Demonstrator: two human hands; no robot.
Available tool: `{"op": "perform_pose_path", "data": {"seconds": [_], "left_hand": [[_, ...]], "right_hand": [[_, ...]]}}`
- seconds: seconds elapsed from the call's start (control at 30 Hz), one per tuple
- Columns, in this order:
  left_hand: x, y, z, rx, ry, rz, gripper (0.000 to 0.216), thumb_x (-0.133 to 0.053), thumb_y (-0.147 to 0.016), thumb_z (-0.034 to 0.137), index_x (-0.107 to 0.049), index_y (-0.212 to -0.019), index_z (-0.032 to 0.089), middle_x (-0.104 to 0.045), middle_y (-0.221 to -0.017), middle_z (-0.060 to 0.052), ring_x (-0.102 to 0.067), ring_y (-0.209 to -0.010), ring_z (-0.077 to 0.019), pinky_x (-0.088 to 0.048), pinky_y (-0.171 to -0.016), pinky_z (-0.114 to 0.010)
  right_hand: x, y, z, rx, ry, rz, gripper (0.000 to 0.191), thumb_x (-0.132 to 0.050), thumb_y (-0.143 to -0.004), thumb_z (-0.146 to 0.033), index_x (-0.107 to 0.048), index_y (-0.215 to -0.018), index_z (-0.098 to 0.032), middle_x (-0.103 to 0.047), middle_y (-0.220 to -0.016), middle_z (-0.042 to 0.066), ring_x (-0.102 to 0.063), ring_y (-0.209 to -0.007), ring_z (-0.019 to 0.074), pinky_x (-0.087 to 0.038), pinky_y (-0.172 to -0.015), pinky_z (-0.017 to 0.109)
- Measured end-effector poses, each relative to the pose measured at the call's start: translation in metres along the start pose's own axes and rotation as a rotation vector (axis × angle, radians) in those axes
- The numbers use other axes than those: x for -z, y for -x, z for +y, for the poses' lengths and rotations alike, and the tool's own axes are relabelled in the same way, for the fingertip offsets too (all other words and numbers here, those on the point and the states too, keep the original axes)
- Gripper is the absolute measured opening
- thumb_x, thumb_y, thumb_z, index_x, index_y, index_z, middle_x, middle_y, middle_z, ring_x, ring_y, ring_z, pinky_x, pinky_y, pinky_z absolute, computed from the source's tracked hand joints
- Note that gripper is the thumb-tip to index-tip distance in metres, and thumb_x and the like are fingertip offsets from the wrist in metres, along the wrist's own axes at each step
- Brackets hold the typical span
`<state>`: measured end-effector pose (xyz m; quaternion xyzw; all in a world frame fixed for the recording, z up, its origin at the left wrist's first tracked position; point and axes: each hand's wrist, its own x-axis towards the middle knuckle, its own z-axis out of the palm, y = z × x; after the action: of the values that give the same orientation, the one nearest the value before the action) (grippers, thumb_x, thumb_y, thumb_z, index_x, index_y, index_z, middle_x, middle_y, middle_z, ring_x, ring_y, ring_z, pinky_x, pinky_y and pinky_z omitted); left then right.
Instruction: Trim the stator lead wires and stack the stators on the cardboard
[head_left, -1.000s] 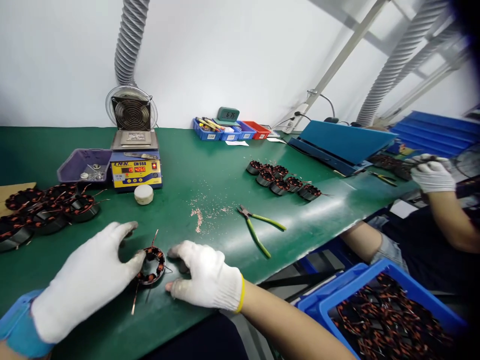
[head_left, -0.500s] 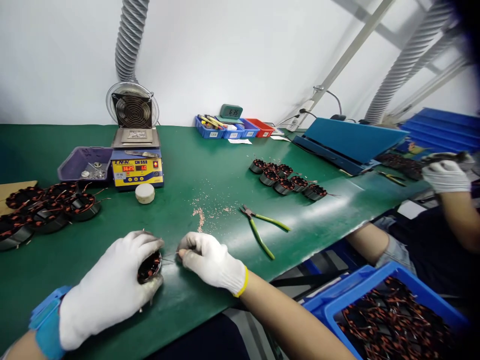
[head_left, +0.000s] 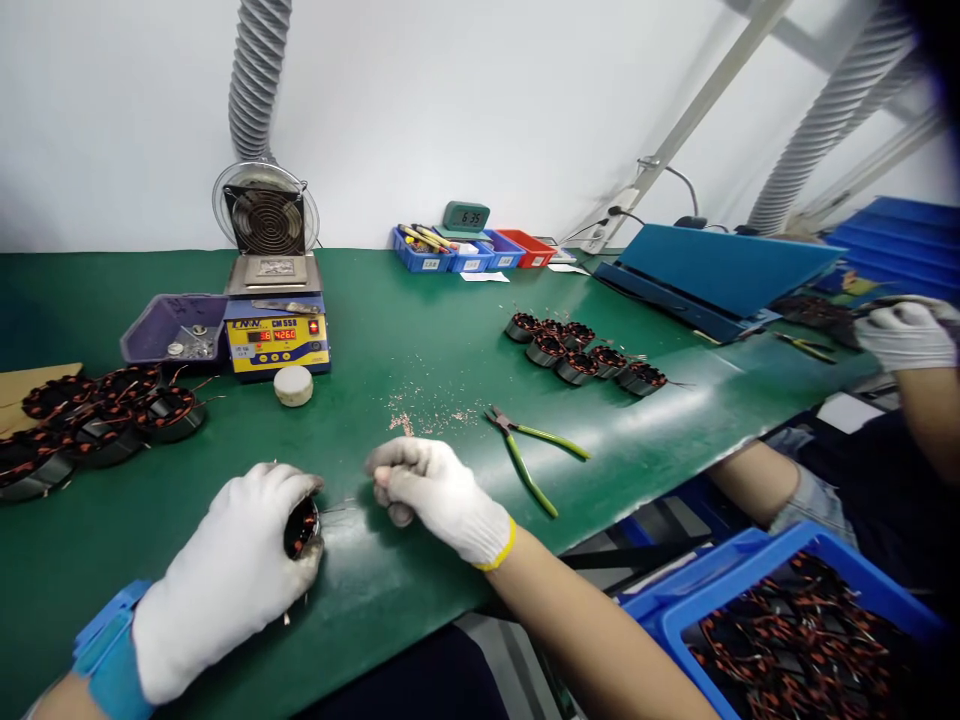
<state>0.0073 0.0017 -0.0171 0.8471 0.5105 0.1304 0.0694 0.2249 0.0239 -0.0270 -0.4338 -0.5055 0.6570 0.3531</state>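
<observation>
A single head-worn camera looks forward and down across a green workbench (head_left: pixel 420 330) toward a white wall (head_left: pixel 450 100). The wearer's left hand (head_left: pixel 225 575) and right hand (head_left: pixel 442 500) sit nearest, low in frame. The right edge appears darkened, possibly by the lens rim.

A green tabletop (head_left: pixel 420 330) runs along a plain white wall (head_left: pixel 465 100), evenly lit. 2 grey ribbed ducts hang down, one (head_left: pixel 257 80) at the left, another (head_left: pixel 832 110) at the right beside a slanted white frame bar (head_left: pixel 697 110).
</observation>
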Motion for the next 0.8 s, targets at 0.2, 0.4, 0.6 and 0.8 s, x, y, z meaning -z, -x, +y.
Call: {"op": "perform_pose_path", "data": {"seconds": [0.2,0.4,0.6,0.8], "left_hand": [[-0.008,0.001,0.017,-0.128,-0.096,0.202,0.029,-0.049,-0.073,0.017,-0.061,-0.099,0.018,-0.064,-0.108,-0.008,-0.046,-0.123,-0.0300,-0.023,-0.113,-0.054],[-0.010,-0.008,0.014,-0.035,-0.008,0.104,0.020,-0.043,-0.087,0.023,-0.062,-0.080,0.021,-0.066,-0.089,-0.004,-0.058,-0.104,-0.0242,-0.028,-0.109,-0.052],[-0.003,-0.013,0.020,0.120,0.081,-0.035,0.024,-0.041,-0.089,0.028,-0.062,-0.079,0.023,-0.063,-0.085,-0.002,-0.055,-0.085,-0.0219,-0.033,-0.101,-0.050],[0.000,-0.015,0.024,0.236,0.156,-0.189,0.025,-0.038,-0.090,0.028,-0.060,-0.079,0.023,-0.060,-0.082,-0.004,-0.052,-0.083,-0.0240,-0.040,-0.075,-0.039]], "right_hand": [[0.000,0.015,0.005,0.010,0.459,0.048,0.036,-0.071,-0.069,-0.025,-0.066,-0.105,-0.022,-0.066,-0.081,0.000,-0.060,-0.070,0.0156,-0.046,-0.062,0.025],[-0.015,0.007,0.003,0.041,0.531,0.043,0.014,-0.067,-0.077,-0.021,-0.070,-0.091,-0.021,-0.068,-0.082,-0.002,-0.063,-0.075,0.0155,-0.046,-0.065,0.023],[-0.015,-0.002,0.016,0.035,0.123,0.008,0.009,-0.061,-0.076,-0.017,-0.066,-0.083,-0.016,-0.061,-0.067,-0.002,-0.054,-0.057,0.0118,-0.041,-0.052,0.021],[-0.022,-0.006,0.022,0.028,0.007,0.026,0.007,-0.063,-0.075,-0.020,-0.063,-0.080,-0.015,-0.058,-0.061,-0.002,-0.052,-0.052,0.0111,-0.040,-0.049,0.020]]}}
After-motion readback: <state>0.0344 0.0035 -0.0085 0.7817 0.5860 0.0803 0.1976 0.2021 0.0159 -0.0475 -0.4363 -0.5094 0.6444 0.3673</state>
